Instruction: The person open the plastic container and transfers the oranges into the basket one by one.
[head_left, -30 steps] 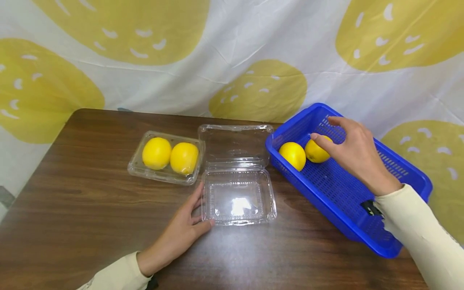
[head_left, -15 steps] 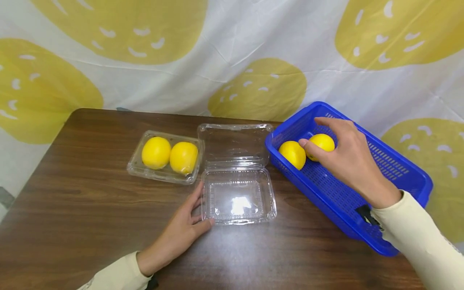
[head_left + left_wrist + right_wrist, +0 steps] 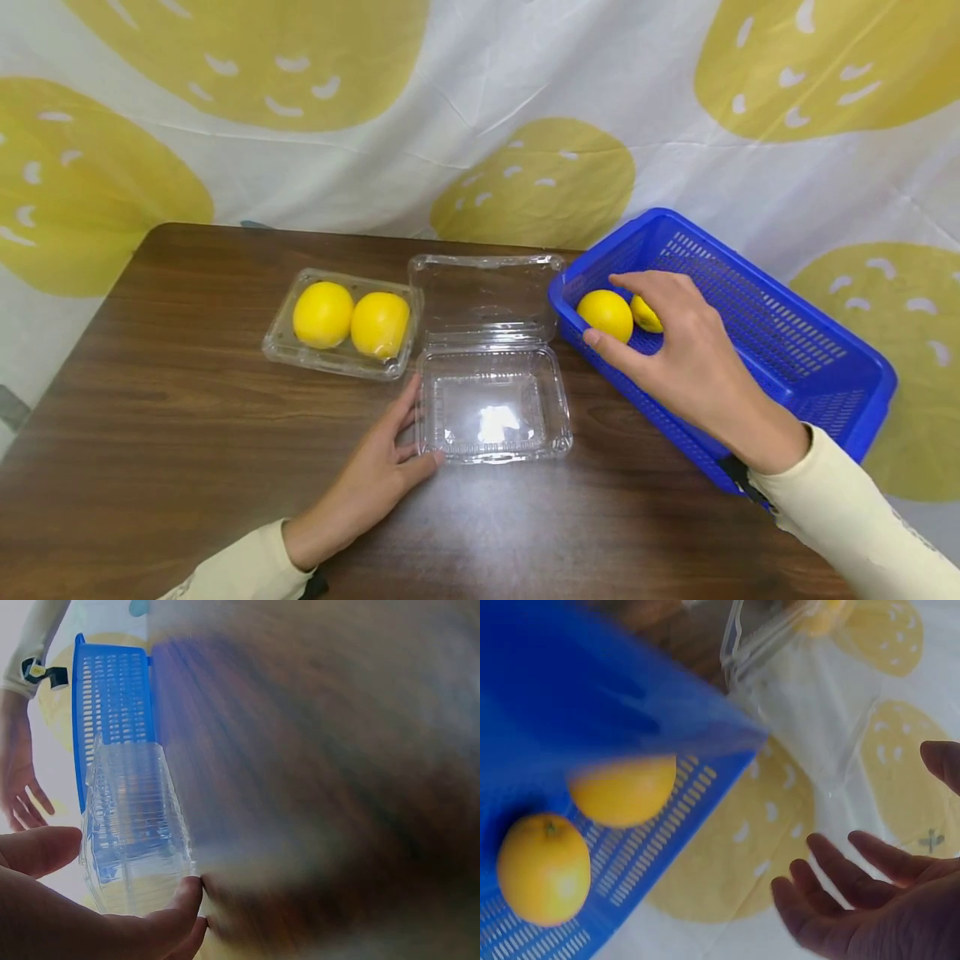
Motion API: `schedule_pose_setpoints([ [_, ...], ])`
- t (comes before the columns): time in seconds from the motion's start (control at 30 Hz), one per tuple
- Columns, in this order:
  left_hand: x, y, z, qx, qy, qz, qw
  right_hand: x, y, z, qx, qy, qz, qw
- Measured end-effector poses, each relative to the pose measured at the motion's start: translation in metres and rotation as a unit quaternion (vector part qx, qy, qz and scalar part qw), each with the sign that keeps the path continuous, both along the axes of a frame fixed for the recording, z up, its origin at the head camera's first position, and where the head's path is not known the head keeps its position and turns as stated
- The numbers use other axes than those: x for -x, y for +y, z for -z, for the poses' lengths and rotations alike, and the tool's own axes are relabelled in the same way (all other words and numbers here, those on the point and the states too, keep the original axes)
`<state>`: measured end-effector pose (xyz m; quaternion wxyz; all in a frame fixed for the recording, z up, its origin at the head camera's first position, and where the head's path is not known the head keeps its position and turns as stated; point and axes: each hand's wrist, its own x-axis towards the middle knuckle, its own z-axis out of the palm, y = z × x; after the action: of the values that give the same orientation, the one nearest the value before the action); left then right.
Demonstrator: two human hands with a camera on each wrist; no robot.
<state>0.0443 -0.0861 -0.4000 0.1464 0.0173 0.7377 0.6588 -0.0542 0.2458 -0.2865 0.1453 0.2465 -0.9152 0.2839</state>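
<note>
My left hand [image 3: 375,479] holds the left side of a clear plastic clamshell box [image 3: 558,412], thumb at its near corner and fingers along the side. The box lies with its lid [image 3: 487,287] folded back and nothing inside. Over the left part of a blue plastic basket [image 3: 813,333] hovers my right hand [image 3: 690,354], thumb and fingers spread apart and holding nothing. Two oranges lie in that basket: one [image 3: 604,313] shows between thumb and index finger, the other [image 3: 645,316] is partly hidden behind the hand. Both oranges [image 3: 544,870] appear apart from the fingers in the right wrist view.
Left of the open box stands a second clear clamshell [image 3: 333,364] with two oranges [image 3: 323,314] in it. Brown wooden table [image 3: 187,400] surrounds them. A white cloth with yellow prints [image 3: 510,75] hangs behind the table's back edge.
My right hand has moved left and toward me, from over the farther orange to beside the nearer one. The left hand and the box have stayed put.
</note>
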Motion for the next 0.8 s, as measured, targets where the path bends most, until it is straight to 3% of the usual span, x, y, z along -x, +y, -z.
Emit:
schedule_pose_setpoints([
  [0.2,0.001,0.0,0.001,0.0,0.0,0.0,1.0,-0.014,-0.007,0.024,0.0,0.031,-0.092,0.9953],
  [0.33,0.001,0.0,0.0,0.003,0.002,0.001,1.0,-0.027,-0.01,0.043,-0.026,0.016,-0.137,0.9902],
  [0.57,0.001,0.0,0.0,0.0,-0.001,0.0,1.0,-0.038,-0.013,0.069,-0.081,-0.029,-0.137,0.9869],
  [0.8,0.001,0.0,0.0,0.0,0.002,0.001,1.0,-0.045,-0.012,0.083,-0.122,-0.068,-0.115,0.9835],
])
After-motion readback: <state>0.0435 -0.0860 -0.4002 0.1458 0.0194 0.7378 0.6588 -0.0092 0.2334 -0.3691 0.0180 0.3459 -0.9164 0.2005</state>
